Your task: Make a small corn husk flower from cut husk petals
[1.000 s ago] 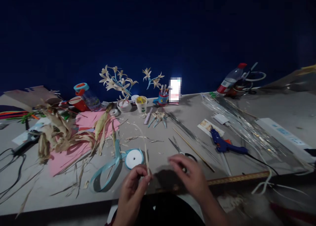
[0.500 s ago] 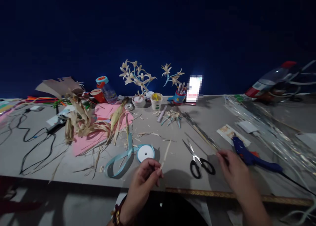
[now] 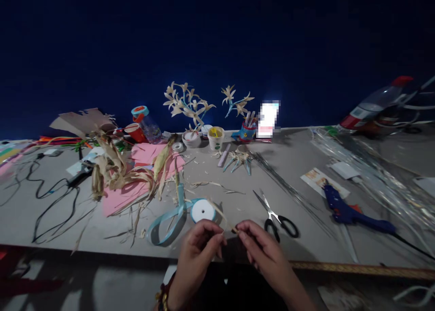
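Note:
My left hand (image 3: pixel 203 246), with a beaded bracelet at its wrist, pinches a thin pale strip of dried husk (image 3: pixel 217 208) near the table's front edge. The strip bends in a loose curve above the ribbon spool. Close by on the right, my right hand (image 3: pixel 260 247) has thumb and forefinger together at the strip's other part. Its exact end is blurred. Just beyond my left fingers lies a white spool (image 3: pixel 203 211) with light blue ribbon (image 3: pixel 163 225) looping off it. Black-handled scissors (image 3: pixel 274 216) lie open to the right of my right hand.
A blue glue gun (image 3: pixel 353 213) and thin wires (image 3: pixel 288 188) lie to the right. Dried husks (image 3: pixel 115 166) cover pink paper (image 3: pixel 113 202) on the left. Husk flowers (image 3: pixel 188 103), a paper cup (image 3: pixel 215 138) and a lit phone (image 3: pixel 267 120) stand along the wall.
My right hand has moved left from the wires to the strip beside my left hand. The strip, upright and straight before, is now bent towards the left.

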The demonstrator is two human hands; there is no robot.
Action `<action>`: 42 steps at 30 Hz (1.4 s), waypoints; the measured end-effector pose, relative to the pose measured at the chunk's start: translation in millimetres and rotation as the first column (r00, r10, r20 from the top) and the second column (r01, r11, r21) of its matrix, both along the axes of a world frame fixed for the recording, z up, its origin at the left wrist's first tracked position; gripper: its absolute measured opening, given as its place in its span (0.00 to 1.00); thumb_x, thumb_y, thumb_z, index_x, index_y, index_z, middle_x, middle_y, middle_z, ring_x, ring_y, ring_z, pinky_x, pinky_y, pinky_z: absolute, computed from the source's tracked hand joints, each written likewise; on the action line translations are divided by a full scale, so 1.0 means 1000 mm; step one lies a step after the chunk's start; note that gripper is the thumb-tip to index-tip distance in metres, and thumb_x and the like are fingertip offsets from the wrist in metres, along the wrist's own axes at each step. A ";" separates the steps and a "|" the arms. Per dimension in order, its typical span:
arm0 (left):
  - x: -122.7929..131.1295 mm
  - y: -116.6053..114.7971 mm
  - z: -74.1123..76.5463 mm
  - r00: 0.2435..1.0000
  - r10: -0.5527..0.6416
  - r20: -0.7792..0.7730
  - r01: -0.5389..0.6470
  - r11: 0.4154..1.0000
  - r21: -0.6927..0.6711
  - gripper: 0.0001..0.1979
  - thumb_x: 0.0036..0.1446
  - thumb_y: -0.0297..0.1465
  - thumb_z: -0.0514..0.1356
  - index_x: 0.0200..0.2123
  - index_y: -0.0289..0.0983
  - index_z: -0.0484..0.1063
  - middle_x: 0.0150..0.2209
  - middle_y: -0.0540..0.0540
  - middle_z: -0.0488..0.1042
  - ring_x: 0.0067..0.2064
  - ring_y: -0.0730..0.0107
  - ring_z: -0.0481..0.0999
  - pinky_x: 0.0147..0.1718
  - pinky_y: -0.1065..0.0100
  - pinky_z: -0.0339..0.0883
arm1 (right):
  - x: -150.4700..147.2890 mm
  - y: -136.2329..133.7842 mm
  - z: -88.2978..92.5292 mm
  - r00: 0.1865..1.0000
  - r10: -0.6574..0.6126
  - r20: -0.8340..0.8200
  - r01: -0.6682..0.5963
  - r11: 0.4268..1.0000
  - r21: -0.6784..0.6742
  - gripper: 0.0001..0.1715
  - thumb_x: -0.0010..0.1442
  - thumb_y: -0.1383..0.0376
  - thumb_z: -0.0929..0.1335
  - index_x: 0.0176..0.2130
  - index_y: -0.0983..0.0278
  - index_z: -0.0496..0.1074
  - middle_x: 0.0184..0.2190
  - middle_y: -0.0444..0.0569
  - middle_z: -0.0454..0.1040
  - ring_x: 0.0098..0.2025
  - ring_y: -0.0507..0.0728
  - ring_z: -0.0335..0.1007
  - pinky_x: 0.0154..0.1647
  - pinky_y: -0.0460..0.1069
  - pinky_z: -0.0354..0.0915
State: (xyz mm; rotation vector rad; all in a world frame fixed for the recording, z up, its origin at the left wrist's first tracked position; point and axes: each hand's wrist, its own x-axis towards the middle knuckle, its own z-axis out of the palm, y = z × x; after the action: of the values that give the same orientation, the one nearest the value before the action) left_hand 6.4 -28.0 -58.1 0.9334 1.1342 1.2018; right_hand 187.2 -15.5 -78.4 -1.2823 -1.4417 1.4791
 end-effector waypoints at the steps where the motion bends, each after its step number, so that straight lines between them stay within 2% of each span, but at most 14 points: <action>1: -0.002 -0.002 0.000 0.999 0.037 0.003 -0.037 0.999 0.020 0.09 0.57 0.36 0.68 0.33 0.36 0.76 0.27 0.47 0.77 0.25 0.73 0.72 0.26 0.73 0.67 | 0.001 0.001 -0.003 1.000 -0.024 -0.013 0.023 1.000 -0.018 0.22 0.67 0.46 0.64 0.41 0.60 0.71 0.26 0.41 0.66 0.22 0.50 0.59 0.20 0.43 0.58; 5: -0.006 -0.007 0.000 0.989 0.148 0.023 -0.149 0.986 0.070 0.09 0.57 0.37 0.68 0.32 0.37 0.76 0.26 0.47 0.76 0.24 0.73 0.71 0.24 0.73 0.66 | 0.006 0.001 -0.010 0.994 -0.110 0.000 0.110 0.994 -0.017 0.21 0.63 0.46 0.68 0.41 0.61 0.71 0.31 0.45 0.70 0.29 0.53 0.66 0.26 0.45 0.64; 10: 0.000 -0.001 0.000 0.999 0.038 0.028 -0.039 0.999 0.025 0.11 0.55 0.38 0.69 0.31 0.36 0.77 0.25 0.47 0.75 0.24 0.72 0.71 0.24 0.72 0.67 | -0.003 -0.008 0.000 0.998 0.023 -0.059 -0.025 0.999 -0.024 0.17 0.67 0.50 0.66 0.41 0.61 0.72 0.31 0.44 0.71 0.26 0.50 0.62 0.22 0.43 0.60; 12: 0.000 -0.003 -0.001 0.999 0.042 0.024 -0.043 0.999 0.027 0.09 0.56 0.37 0.69 0.31 0.36 0.77 0.25 0.48 0.75 0.23 0.73 0.70 0.24 0.71 0.67 | -0.008 -0.007 0.006 0.994 0.016 -0.108 -0.021 0.999 -0.046 0.18 0.66 0.49 0.67 0.41 0.61 0.72 0.29 0.43 0.70 0.24 0.49 0.60 0.21 0.42 0.59; 15: -0.007 -0.012 0.001 0.990 0.134 0.039 -0.139 0.979 0.148 0.06 0.57 0.34 0.68 0.31 0.38 0.78 0.26 0.46 0.75 0.26 0.70 0.72 0.23 0.71 0.65 | -0.010 -0.001 0.007 0.964 -0.164 -0.211 0.144 0.984 -0.105 0.22 0.62 0.46 0.70 0.38 0.62 0.71 0.24 0.39 0.65 0.20 0.47 0.55 0.18 0.41 0.54; 18: -0.018 -0.020 0.004 0.963 0.248 0.102 -0.269 0.892 0.364 0.04 0.57 0.33 0.68 0.30 0.41 0.80 0.24 0.47 0.75 0.27 0.66 0.72 0.29 0.65 0.68 | -0.008 0.006 0.000 0.874 -0.357 -0.329 0.299 0.930 -0.215 0.25 0.58 0.44 0.72 0.39 0.62 0.71 0.23 0.39 0.66 0.19 0.47 0.55 0.16 0.41 0.53; 20: -0.021 -0.019 0.005 0.965 0.241 0.103 -0.262 0.877 0.403 0.04 0.58 0.33 0.67 0.31 0.42 0.80 0.24 0.47 0.74 0.27 0.66 0.71 0.32 0.63 0.68 | -0.007 0.005 -0.003 0.843 -0.408 -0.351 0.327 0.906 -0.267 0.25 0.58 0.45 0.72 0.40 0.62 0.71 0.25 0.40 0.67 0.19 0.47 0.56 0.16 0.42 0.52; 22: -0.019 -0.013 0.003 0.991 0.135 -0.009 -0.126 0.943 0.309 0.05 0.59 0.33 0.66 0.31 0.41 0.80 0.27 0.46 0.75 0.28 0.67 0.72 0.30 0.65 0.67 | -0.009 0.001 -0.003 0.886 -0.331 -0.325 0.251 0.931 -0.266 0.24 0.58 0.45 0.72 0.39 0.62 0.70 0.24 0.39 0.66 0.18 0.46 0.53 0.16 0.41 0.50; 24: -0.012 -0.005 -0.001 0.992 -0.025 -0.128 0.043 0.990 0.135 0.05 0.59 0.33 0.66 0.32 0.38 0.79 0.30 0.45 0.76 0.29 0.68 0.72 0.29 0.68 0.66 | -0.011 -0.005 0.002 0.948 -0.166 -0.270 0.111 0.972 -0.208 0.22 0.60 0.45 0.71 0.38 0.61 0.70 0.23 0.39 0.65 0.19 0.47 0.52 0.16 0.41 0.49; 26: -0.005 0.000 -0.006 0.988 -0.114 -0.109 0.116 0.993 0.013 0.07 0.59 0.34 0.66 0.32 0.37 0.77 0.29 0.46 0.75 0.28 0.70 0.71 0.29 0.70 0.66 | -0.012 -0.009 0.009 0.978 -0.034 -0.207 0.014 0.995 -0.097 0.20 0.63 0.47 0.69 0.39 0.61 0.70 0.25 0.40 0.66 0.22 0.48 0.57 0.19 0.42 0.54; 28: -0.001 0.001 -0.010 0.992 -0.121 -0.046 0.119 0.992 -0.032 0.08 0.59 0.35 0.66 0.33 0.37 0.75 0.29 0.48 0.73 0.28 0.72 0.70 0.29 0.71 0.65 | -0.013 -0.011 0.014 0.990 0.017 -0.140 -0.015 1.000 0.014 0.16 0.65 0.50 0.69 0.40 0.61 0.71 0.28 0.42 0.69 0.27 0.51 0.64 0.27 0.44 0.61; 30: 0.000 0.000 -0.011 0.993 -0.110 -0.034 0.109 0.994 -0.030 0.08 0.60 0.35 0.65 0.33 0.37 0.73 0.29 0.49 0.73 0.29 0.72 0.69 0.29 0.72 0.65 | -0.013 -0.011 0.014 0.996 0.017 -0.089 -0.011 0.998 0.063 0.16 0.66 0.52 0.68 0.38 0.62 0.70 0.28 0.42 0.69 0.30 0.51 0.65 0.31 0.44 0.63; 34: -0.005 -0.003 -0.010 0.986 -0.145 -0.083 0.145 0.989 0.001 0.08 0.61 0.35 0.65 0.34 0.37 0.74 0.30 0.47 0.74 0.31 0.70 0.71 0.32 0.71 0.65 | -0.016 -0.007 0.010 0.996 0.017 -0.089 -0.016 1.000 0.012 0.21 0.68 0.49 0.65 0.33 0.62 0.67 0.23 0.39 0.65 0.23 0.49 0.57 0.24 0.44 0.57; 42: -0.010 -0.001 -0.010 0.942 -0.117 -0.314 0.149 0.986 0.079 0.08 0.63 0.34 0.62 0.33 0.37 0.75 0.32 0.46 0.76 0.35 0.66 0.73 0.37 0.68 0.65 | -0.020 -0.011 0.007 0.992 0.020 -0.128 -0.024 0.999 -0.032 0.21 0.67 0.47 0.65 0.33 0.61 0.66 0.24 0.39 0.63 0.21 0.48 0.55 0.20 0.43 0.53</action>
State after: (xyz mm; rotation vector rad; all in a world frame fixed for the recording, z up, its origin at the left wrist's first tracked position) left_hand -3.2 -29.4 -67.9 1.2903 1.2404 1.0332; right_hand 166.9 -26.1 -71.0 -1.1725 -1.3566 1.5766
